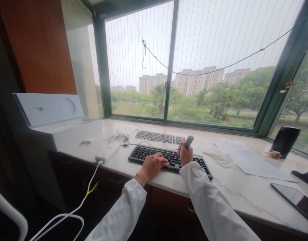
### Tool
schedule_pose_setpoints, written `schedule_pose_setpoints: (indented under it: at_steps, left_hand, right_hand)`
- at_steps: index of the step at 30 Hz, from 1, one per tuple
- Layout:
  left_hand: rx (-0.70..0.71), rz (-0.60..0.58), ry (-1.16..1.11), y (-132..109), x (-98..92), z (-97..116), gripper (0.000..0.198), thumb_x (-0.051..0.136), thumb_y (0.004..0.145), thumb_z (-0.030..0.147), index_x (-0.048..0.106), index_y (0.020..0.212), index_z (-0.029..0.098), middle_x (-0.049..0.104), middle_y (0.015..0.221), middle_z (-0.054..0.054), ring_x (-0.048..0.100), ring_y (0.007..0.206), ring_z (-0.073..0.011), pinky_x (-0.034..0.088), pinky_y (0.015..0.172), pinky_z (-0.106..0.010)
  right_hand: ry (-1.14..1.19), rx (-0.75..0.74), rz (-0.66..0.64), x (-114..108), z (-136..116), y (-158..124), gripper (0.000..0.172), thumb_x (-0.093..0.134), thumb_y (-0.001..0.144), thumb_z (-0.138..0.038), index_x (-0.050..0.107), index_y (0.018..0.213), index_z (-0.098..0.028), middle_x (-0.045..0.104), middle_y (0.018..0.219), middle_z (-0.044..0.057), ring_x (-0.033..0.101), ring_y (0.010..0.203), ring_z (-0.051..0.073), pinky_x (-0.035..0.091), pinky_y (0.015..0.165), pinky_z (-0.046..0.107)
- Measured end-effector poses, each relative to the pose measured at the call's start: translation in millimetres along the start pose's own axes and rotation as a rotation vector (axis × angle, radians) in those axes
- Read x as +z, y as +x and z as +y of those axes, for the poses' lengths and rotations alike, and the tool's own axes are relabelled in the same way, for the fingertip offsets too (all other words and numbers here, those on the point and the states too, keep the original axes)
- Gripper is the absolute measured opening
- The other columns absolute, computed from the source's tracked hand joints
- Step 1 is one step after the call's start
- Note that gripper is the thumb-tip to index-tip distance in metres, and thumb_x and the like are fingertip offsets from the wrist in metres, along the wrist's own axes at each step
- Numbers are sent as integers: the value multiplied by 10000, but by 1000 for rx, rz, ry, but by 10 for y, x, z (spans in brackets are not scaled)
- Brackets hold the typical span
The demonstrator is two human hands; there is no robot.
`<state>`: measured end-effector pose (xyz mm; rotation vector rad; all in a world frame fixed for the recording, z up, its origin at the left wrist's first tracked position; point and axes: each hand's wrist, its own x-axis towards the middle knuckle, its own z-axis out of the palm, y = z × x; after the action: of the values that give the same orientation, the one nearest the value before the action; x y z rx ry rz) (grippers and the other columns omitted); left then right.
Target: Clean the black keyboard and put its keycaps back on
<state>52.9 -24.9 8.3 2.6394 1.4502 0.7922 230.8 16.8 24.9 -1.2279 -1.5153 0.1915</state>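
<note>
**Right hand lifts a grey tool over the keyboard**

The keyboard (pixel 146 153) lies on the worktop (pixel 244 190), its long axis running left to right and slightly toward the person at its right end. The right hand (pixel 185 154) is above the keyboard's middle, fist closed around a grey tool (pixel 189 141). The tool's long axis tilts, its free end pointing up, right and away. The left hand (pixel 151 165) rests palm down on the keyboard's near edge, fingers loosely curled and holding nothing. Loose keycaps (pixel 159 136) lie in rows just behind the keyboard, and a power bank (pixel 107 151) lies to its left.

Left hand (pixel 151 166) on keyboard (pixel 169 160); right hand (pixel 185 153) grips grey tool (pixel 189 141).
</note>
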Motion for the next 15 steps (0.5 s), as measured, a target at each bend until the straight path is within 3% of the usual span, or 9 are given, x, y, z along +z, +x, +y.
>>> schedule_pose_setpoints:
  at_steps: [3, 7, 12, 15]
  left_hand:
    - [20, 3, 4, 14, -13, 18, 253, 526, 928, 443, 719, 1021, 308, 676, 1070, -6, 675, 879, -161, 491, 766, -272]
    - [52, -8, 16, 20, -8, 24, 253, 512, 940, 405, 706, 1004, 255, 665, 1058, -20, 680, 838, -159, 497, 738, -260]
    - [80, -12, 22, 31, 18, 12, 248, 508, 944, 375, 691, 1001, 217, 648, 1071, -43, 679, 855, -164, 506, 755, -258]
    - [87, -6, 19, 39, 31, 1, 244, 498, 950, 359, 688, 988, 211, 645, 1068, -43, 678, 849, -164, 511, 757, -260]
  right_hand:
    - [271, 177, 138, 229, -135, -136, 452, 264, 904, -609, 274, 609, -267, 354, 427, -54, 347, 343, 111, 303, 334, 249]
    - [511, 331, 224, 383, -182, -191, 428, 448, 838, -571, 288, 591, -260, 309, 408, -85, 303, 320, 90, 255, 307, 238]
    - [607, 423, 240, 463, -99, -154, 420, 507, 802, -540, 297, 562, -267, 303, 366, -85, 285, 300, 91, 244, 296, 257]
    - [595, 403, 204, 479, -57, -155, 413, 490, 803, -545, 322, 544, -272, 302, 345, -79, 296, 290, 105, 238, 301, 275]
